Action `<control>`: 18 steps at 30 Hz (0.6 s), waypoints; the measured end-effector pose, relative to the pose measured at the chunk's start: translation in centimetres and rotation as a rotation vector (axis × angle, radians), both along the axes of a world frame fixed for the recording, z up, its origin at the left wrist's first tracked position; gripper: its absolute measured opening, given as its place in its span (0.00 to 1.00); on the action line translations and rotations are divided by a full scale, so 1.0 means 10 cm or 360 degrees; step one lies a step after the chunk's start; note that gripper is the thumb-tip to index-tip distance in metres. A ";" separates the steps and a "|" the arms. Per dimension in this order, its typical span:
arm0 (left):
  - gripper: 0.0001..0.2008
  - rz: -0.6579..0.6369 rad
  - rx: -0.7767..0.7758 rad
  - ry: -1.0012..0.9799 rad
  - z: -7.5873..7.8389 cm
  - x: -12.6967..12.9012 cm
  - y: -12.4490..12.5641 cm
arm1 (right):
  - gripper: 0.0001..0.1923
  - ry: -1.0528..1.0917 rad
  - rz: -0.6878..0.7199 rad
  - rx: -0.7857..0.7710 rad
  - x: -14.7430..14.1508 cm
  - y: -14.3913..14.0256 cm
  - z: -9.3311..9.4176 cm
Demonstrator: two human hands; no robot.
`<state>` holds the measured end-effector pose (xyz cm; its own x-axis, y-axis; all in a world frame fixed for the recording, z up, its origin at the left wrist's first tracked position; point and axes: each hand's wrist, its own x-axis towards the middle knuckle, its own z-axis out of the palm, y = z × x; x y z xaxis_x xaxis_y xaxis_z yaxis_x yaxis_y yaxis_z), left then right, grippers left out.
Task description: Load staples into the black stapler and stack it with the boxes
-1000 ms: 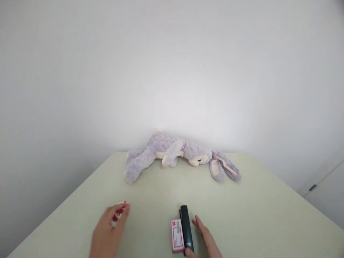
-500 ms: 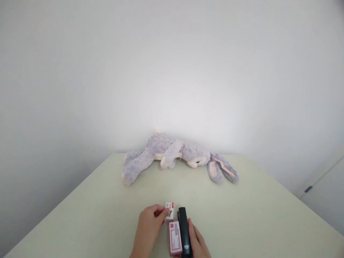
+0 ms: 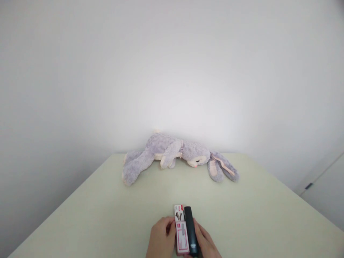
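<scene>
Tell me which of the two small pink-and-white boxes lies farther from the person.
The smaller box, at the far end of the black stapler. The longer box lies nearer, between the left hand and right hand.

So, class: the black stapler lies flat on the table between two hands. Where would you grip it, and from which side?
Grip the black stapler across its long narrow sides, from above. The pink box hugs its left flank, so probably shift it apart first.

Only the left hand [image 3: 161, 238] and right hand [image 3: 205, 242] show, cut off at the picture's lower edge. Both are bare, with no rings. No sleeve reaches the wrists.
</scene>
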<state>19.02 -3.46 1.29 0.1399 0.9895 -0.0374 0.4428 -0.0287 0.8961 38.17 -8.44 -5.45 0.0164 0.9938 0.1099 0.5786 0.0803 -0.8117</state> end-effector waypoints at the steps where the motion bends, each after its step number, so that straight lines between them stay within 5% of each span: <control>1: 0.18 -0.0020 -0.0011 -0.0036 0.01 0.12 0.02 | 0.43 -0.0002 0.0054 0.0007 0.15 0.00 0.05; 5: 0.19 -0.0115 -0.0056 -0.0171 0.00 0.81 0.11 | 0.39 -0.0143 0.0164 0.0100 0.91 -0.05 0.23; 12: 0.14 -0.0287 -0.0172 -0.0349 -0.09 2.02 0.28 | 0.38 -0.0387 -0.0134 -0.0034 1.98 -0.21 0.52; 15: 0.14 -0.0333 -0.0233 -0.0400 -0.13 2.24 0.34 | 0.38 -0.0362 -0.0121 -0.0024 2.10 -0.19 0.60; 18: 0.14 -0.0329 -0.0253 -0.0442 -0.18 2.17 0.33 | 0.44 -0.0329 -0.0151 0.0026 2.17 -0.21 0.58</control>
<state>40.70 -0.14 -0.49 0.3623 0.9242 -0.1210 0.1820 0.0572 0.9816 59.88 -10.50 0.34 0.0852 0.9870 0.1366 0.7382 0.0296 -0.6739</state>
